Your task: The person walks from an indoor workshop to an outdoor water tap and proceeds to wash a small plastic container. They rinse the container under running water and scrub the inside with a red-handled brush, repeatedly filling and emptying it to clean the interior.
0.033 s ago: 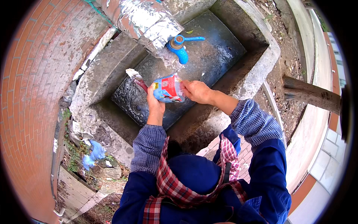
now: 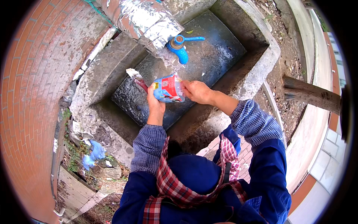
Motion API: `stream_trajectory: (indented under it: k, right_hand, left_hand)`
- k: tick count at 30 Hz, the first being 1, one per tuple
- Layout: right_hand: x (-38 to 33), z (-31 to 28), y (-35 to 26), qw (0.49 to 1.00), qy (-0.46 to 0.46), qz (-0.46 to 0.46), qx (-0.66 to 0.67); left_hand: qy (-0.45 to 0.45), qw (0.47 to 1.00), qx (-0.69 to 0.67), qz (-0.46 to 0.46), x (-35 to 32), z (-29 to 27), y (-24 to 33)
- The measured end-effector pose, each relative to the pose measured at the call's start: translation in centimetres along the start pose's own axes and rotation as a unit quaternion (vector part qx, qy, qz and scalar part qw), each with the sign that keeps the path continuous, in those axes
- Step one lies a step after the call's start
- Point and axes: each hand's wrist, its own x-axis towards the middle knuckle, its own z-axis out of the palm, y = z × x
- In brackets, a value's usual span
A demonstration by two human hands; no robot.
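As I check against the earlier frame, almost nothing differs: my left grip (image 2: pixel 156 107) stays wrapped around the blue-and-red pouch (image 2: pixel 162 89), and my right grip (image 2: pixel 199 92) remains clenched on its translucent end. The pouch is held over the concrete basin (image 2: pixel 259 74), near the blue tap (image 2: pixel 179 52), which also looks unchanged beside the foil wrapping (image 2: pixel 149 20).

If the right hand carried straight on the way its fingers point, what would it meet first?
The blue and red packet: the right hand points left at it, fingers at its near end. Whether they touch or reach inside is unclear.
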Motion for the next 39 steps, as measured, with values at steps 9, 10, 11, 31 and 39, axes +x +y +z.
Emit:
stream_trajectory:
  k: [9,10,11,31,39]
  right_hand:
    - [-1.1,0.5,-2.7,0.997,-0.024,0.005,-0.079]
    - [-1.1,0.4,-3.3,0.995,-0.036,-0.002,-0.09]
    - [-1.0,0.3,-3.5,0.996,-0.023,0.009,-0.088]
    - [1.1,-1.4,-4.3,0.952,-0.07,0.084,-0.285]
    - [0.7,-1.8,-4.2,0.972,-0.134,0.097,-0.168]
  left_hand:
    - [0.031,0.999,-0.007,0.016,-0.1,0.4,-0.2]
    - [0.021,1.0,-0.015,0.01,-0.2,0.4,-0.1]
    - [0.011,1.0,-0.023,0.004,-0.3,0.3,0.1]
    - [-0.006,1.0,0.012,0.016,-0.2,0.5,-0.1]
    - [-0.016,1.0,0.007,-0.01,-0.3,-0.2,-0.5]
